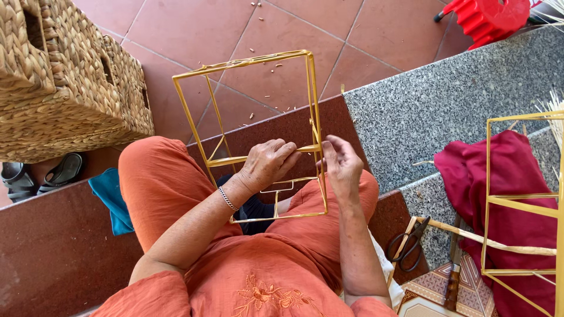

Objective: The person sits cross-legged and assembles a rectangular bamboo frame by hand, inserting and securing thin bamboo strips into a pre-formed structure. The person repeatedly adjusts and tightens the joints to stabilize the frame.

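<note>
Holding yellow wire frame (258, 138) bare above the lap, left hand (267, 164) clenched in grip on crossbar, right hand (341, 164) pinching upright just beside, weaving not yet begun.

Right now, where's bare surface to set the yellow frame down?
Free: grey granite ledge between the red stool and maroon cloth; tiled floor beyond the frame. Crowded: lower right, with scissors, knife and second frame. Woven baskets fill the left.
</note>
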The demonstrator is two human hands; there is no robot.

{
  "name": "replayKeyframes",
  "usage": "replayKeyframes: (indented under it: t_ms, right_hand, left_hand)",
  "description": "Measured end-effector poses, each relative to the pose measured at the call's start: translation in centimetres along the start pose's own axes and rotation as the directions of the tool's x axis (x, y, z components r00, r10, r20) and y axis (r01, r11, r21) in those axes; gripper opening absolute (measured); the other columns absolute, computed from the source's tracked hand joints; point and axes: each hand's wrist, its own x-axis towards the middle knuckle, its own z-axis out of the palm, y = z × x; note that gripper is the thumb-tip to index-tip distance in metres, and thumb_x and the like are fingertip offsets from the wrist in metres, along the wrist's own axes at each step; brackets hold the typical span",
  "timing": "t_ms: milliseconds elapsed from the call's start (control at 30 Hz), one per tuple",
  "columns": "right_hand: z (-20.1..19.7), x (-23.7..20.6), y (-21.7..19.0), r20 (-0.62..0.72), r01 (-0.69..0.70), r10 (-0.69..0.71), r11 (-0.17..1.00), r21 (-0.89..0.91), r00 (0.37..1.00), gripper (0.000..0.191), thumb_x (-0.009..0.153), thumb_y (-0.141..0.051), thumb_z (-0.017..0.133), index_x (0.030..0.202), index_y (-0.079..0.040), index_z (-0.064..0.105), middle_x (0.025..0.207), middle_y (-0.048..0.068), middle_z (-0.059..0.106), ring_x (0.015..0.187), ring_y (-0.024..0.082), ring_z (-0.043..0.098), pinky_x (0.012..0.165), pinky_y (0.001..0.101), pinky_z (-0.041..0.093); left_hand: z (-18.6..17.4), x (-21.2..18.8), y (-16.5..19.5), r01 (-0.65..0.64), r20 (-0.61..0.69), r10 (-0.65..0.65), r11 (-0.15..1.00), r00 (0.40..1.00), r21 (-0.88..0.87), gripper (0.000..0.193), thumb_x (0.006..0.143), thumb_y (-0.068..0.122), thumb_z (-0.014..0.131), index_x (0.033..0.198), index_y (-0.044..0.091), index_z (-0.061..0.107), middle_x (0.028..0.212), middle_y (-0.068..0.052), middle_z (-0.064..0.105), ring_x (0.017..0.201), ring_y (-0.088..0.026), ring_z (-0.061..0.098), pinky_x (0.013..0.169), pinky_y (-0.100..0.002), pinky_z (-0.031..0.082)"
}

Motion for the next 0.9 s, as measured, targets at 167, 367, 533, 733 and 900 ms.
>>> replayKeyframes:
  t_ms: [167,367,533,733,900]
  right_hand:
    - [0.3,-0.6,-3.5,0.099,0.368,-0.357,0.922,-0.124,0.929,0.045,0.094,-0.009,0.073,0.136,-0.002,0.058,0.116,0.008,0.072,0.093,0.015,0.072,0.07,0.0255,0.061]
    - [-1.2,0.1,-4.7,0.264,0.673,-0.663,0.49,-0.554,0.7,0.029,0.089,-0.004,0.079,0.117,-0.007,0.071,0.104,0.014,0.072,0.092,0.028,0.073,0.076,0.0344,0.061]
    - [-1.9,0.4,-4.2,0.334,0.654,-0.605,0.443,-0.613,0.723,0.024,0.086,0.0,0.076,0.109,-0.003,0.07,0.099,0.013,0.072,0.084,0.028,0.074,0.071,0.0352,0.06]
    - [-1.7,0.4,-3.2,0.235,0.552,-0.563,0.497,-0.669,0.792,0.018,0.085,0.004,0.076,0.1,-0.003,0.071,0.087,0.011,0.07,0.069,0.025,0.071,0.059,0.0337,0.058]
    - [-2.4,-0.4,-2.6,0.155,0.544,-0.583,0.583,-0.603,0.797,0.017,0.087,0.005,0.076,0.101,-0.002,0.07,0.089,0.009,0.068,0.072,0.022,0.072,0.061,0.0316,0.058]
  left_hand:
    - [0.5,0.8,0.4,0.002,0.003,-0.002,0.998,1.0,0.059,0.019,0.091,0.025,0.074,0.085,0.011,0.064,0.075,-0.007,0.064,0.069,-0.027,0.069,0.057,-0.039,0.055]
    - [1.1,2.2,1.2,-0.003,0.073,-0.006,0.993,0.997,0.115,0.02,0.092,0.028,0.073,0.084,0.012,0.063,0.073,-0.008,0.067,0.068,-0.028,0.071,0.056,-0.039,0.056]
    - [0.6,2.4,1.7,0.004,0.165,-0.018,0.996,0.986,0.086,0.018,0.095,0.025,0.07,0.095,0.009,0.062,0.073,-0.009,0.067,0.068,-0.028,0.071,0.055,-0.039,0.056]
    - [0.5,2.7,2.1,-0.05,0.196,0.037,0.997,0.98,0.063,0.01,0.093,0.014,0.065,0.098,0.006,0.061,0.078,-0.01,0.067,0.072,-0.029,0.073,0.059,-0.04,0.057]
    - [-2.1,2.6,0.9,0.004,0.347,-0.055,0.989,0.936,0.145,0.013,0.09,0.02,0.068,0.084,0.009,0.067,0.075,-0.011,0.072,0.069,-0.035,0.072,0.056,-0.049,0.055]
